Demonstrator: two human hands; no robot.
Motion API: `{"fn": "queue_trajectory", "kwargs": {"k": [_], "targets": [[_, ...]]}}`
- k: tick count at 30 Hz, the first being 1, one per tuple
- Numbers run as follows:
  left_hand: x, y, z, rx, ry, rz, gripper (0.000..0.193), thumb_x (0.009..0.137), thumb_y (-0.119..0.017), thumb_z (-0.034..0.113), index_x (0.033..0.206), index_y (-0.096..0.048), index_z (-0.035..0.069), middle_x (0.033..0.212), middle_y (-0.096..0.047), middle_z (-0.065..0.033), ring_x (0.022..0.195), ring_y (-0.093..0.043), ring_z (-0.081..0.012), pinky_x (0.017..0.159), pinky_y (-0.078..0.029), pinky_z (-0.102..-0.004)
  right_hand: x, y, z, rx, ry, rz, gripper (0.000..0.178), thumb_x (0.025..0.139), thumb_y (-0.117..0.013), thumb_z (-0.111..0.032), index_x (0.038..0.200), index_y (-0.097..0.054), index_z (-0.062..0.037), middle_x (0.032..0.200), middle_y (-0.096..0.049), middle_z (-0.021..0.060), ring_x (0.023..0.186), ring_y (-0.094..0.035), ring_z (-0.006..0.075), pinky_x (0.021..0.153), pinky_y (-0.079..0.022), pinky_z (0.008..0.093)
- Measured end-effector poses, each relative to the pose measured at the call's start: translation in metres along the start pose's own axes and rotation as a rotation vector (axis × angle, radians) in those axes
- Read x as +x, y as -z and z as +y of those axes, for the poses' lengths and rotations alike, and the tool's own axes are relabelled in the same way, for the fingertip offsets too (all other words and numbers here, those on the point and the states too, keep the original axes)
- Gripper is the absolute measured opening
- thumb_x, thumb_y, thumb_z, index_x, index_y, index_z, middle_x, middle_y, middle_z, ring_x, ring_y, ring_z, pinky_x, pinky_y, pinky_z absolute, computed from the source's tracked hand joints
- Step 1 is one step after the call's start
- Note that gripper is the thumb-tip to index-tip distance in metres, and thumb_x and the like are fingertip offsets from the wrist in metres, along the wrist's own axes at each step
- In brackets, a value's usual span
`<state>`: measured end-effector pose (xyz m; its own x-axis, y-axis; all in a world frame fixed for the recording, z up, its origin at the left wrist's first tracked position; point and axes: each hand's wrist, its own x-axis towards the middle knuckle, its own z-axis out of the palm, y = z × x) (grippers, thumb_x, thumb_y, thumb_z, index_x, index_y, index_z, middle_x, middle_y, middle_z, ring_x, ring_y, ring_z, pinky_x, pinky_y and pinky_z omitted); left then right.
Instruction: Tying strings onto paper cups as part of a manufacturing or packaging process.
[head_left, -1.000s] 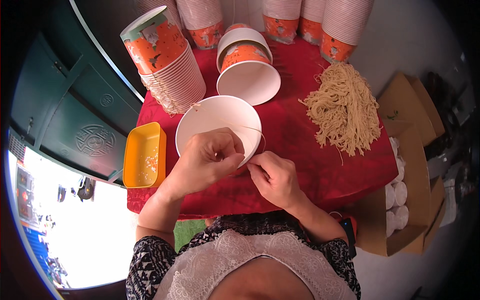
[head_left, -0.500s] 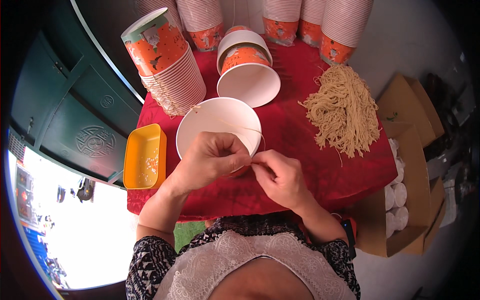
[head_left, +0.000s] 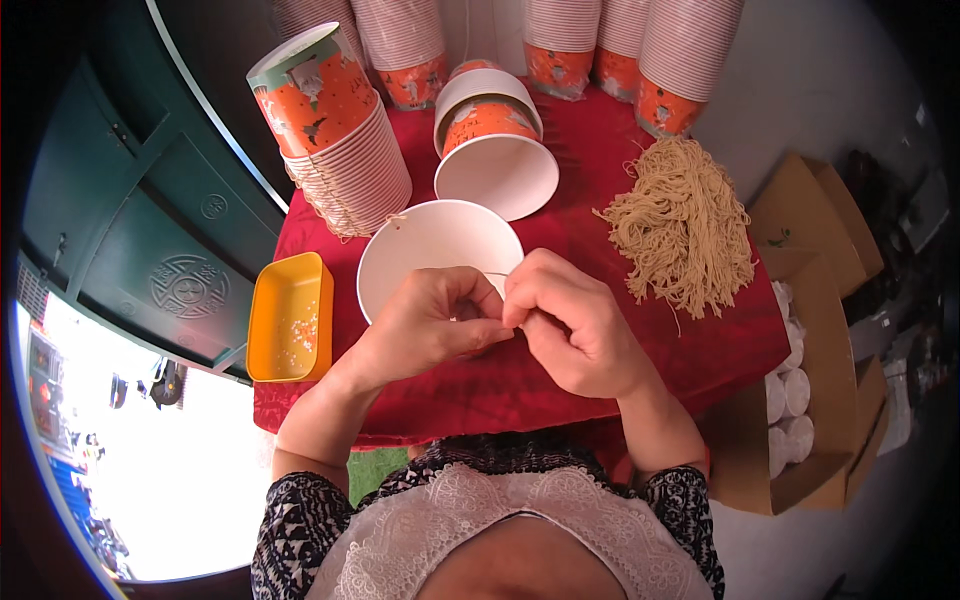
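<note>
A white-lined paper bucket [head_left: 425, 240] stands on the table in front of me, its mouth up. A tan string is knotted at its far left rim, and a short piece of string [head_left: 496, 273] shows at the right rim between my hands. My left hand [head_left: 440, 318] is closed in a pinch over the bucket's near side. My right hand [head_left: 572, 325] is closed too, fingers curled, its tips meeting the left thumb at the near right rim. The string's end is hidden by the fingers.
A tall stack of orange buckets [head_left: 345, 165] stands at the left, above a yellow tray [head_left: 257, 320] holding small bits. Two buckets [head_left: 497, 178] lie on their sides. A heap of tan strings [head_left: 685, 225] lies at the right, beside open cardboard boxes [head_left: 825, 370]. Wrapped stacks line the back.
My right hand has moved up and curled its fingers more tightly beside the left one. Less string shows across the bucket's mouth. My left hand has shifted slightly to the right.
</note>
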<state>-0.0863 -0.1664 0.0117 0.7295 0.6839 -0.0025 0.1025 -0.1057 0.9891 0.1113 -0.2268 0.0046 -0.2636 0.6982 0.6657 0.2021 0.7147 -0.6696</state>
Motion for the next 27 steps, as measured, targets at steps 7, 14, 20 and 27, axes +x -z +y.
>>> {"fn": "queue_trajectory", "kwargs": {"k": [7, 14, 20, 27], "targets": [[0.002, 0.004, -0.003, 0.009, 0.008, 0.03, 0.01, 0.092, -0.066, 0.006, 0.085, -0.062, 0.0, 0.073, -0.058, 0.0025, 0.064, -0.051, -0.003, 0.051, -0.038, -0.0194, 0.001, -0.006, 0.017, -0.403, 0.143, 0.119, 0.017, 0.073, -0.061, 0.012, 0.086, -0.059, 0.0009, 0.096, -0.055, 0.0121, 0.081, -0.059, 0.0232, 0.07, -0.049, 0.0323], [0.002, 0.006, -0.006, -0.055, 0.011, 0.036, 0.009, 0.092, -0.066, 0.006, 0.088, -0.061, 0.0, 0.074, -0.057, 0.0032, 0.062, -0.049, -0.0024, 0.05, -0.037, -0.0188, -0.009, -0.013, 0.022, -0.311, 0.045, 0.124, 0.027, 0.07, -0.065, 0.011, 0.095, -0.06, 0.0033, 0.1, -0.053, 0.013, 0.087, -0.06, 0.0267, 0.07, -0.053, 0.0352], [0.001, 0.006, -0.002, -0.014, 0.018, 0.056, 0.008, 0.09, -0.067, 0.003, 0.089, -0.06, 0.0, 0.074, -0.059, 0.0017, 0.062, -0.051, -0.0025, 0.049, -0.038, -0.0184, -0.011, -0.02, 0.023, -0.273, 0.007, 0.15, 0.024, 0.072, -0.068, 0.011, 0.094, -0.061, 0.003, 0.101, -0.057, 0.0124, 0.084, -0.061, 0.0237, 0.071, -0.052, 0.0324], [0.001, 0.006, -0.002, -0.024, 0.015, 0.054, 0.009, 0.089, -0.068, 0.003, 0.089, -0.06, 0.0, 0.075, -0.059, 0.0017, 0.063, -0.052, -0.0029, 0.052, -0.04, -0.0187, -0.011, -0.024, 0.03, -0.326, 0.08, 0.184, 0.022, 0.073, -0.067, 0.013, 0.09, -0.059, 0.0022, 0.095, -0.057, 0.0126, 0.082, -0.061, 0.0249, 0.069, -0.051, 0.0335]]}}
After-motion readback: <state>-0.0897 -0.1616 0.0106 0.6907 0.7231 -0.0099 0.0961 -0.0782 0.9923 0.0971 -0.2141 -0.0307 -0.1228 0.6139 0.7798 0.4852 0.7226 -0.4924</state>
